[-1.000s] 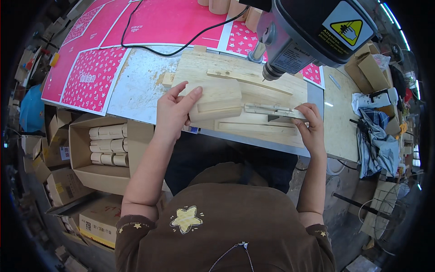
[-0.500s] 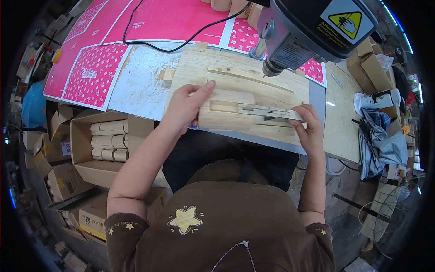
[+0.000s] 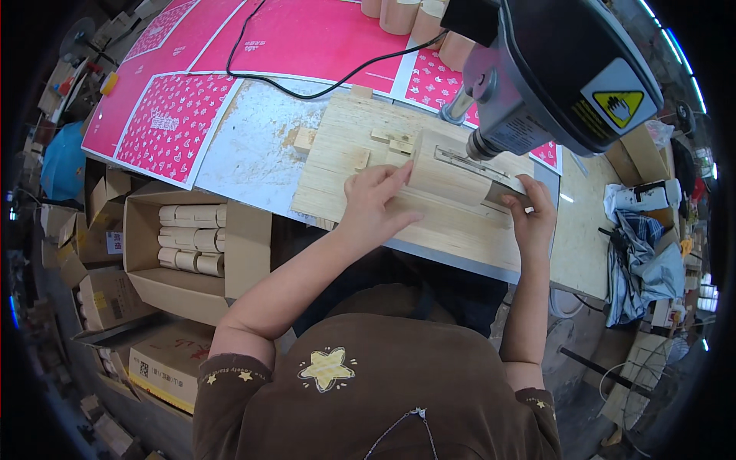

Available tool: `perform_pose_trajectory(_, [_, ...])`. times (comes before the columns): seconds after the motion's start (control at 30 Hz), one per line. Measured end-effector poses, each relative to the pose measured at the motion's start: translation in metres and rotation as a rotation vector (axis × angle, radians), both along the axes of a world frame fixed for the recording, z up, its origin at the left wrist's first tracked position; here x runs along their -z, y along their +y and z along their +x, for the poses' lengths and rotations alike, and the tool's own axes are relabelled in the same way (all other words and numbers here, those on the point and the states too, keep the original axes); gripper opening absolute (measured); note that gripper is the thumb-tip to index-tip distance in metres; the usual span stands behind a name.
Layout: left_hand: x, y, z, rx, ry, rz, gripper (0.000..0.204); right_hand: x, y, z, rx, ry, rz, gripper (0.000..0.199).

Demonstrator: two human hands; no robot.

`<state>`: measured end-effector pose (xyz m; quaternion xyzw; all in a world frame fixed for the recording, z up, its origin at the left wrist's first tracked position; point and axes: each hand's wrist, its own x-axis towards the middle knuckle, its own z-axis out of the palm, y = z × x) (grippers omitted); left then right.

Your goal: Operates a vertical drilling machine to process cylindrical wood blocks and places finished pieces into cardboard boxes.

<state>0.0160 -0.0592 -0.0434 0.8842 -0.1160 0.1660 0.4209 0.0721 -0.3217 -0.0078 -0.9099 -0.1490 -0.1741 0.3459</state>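
A pale wooden cylinder [image 3: 445, 178] lies on a plywood board [image 3: 330, 161], beneath the chuck [image 3: 480, 146] of a drill press. Along its top sits a slotted metal plate [image 3: 502, 178] that sticks out past the right end. My right hand [image 3: 533, 213] pinches the plate's outer end between thumb and fingers. At the cylinder's left end, the fingertips of my left hand [image 3: 377, 198] touch the wood, with the thumb stretched apart from it. Small wooden blocks [image 3: 400, 144] are on the board behind my left hand.
The drill press head [image 3: 575, 77] overhangs the board. A black cable [image 3: 337, 86] crosses pink printed sheets [image 3: 307, 38]. More wooden cylinders [image 3: 399, 17] stand at the back. On the left, a cardboard box [image 3: 249, 253] holds several wooden pieces; bags [image 3: 659, 268] hang at the right.
The cylinder and plate have moved right and away from me, under the drill chuck. My left hand has moved right and loosened, its thumb now off the wood. The right hand keeps the plate.
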Motion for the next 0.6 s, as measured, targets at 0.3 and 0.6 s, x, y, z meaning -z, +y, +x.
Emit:
perform_pose_trajectory(0.3, [0.017, 0.023, 0.036, 0.003, 0.022, 0.032, 0.066, -0.002, 0.018, 0.003, -0.130, 0.131, 0.152, 0.043])
perform_pose_trajectory(0.6, [0.022, 0.027, 0.043, 0.089, 0.015, 0.043, 0.058, -0.148, 0.010, 0.077, -0.129, -0.260, 0.644, 0.032])
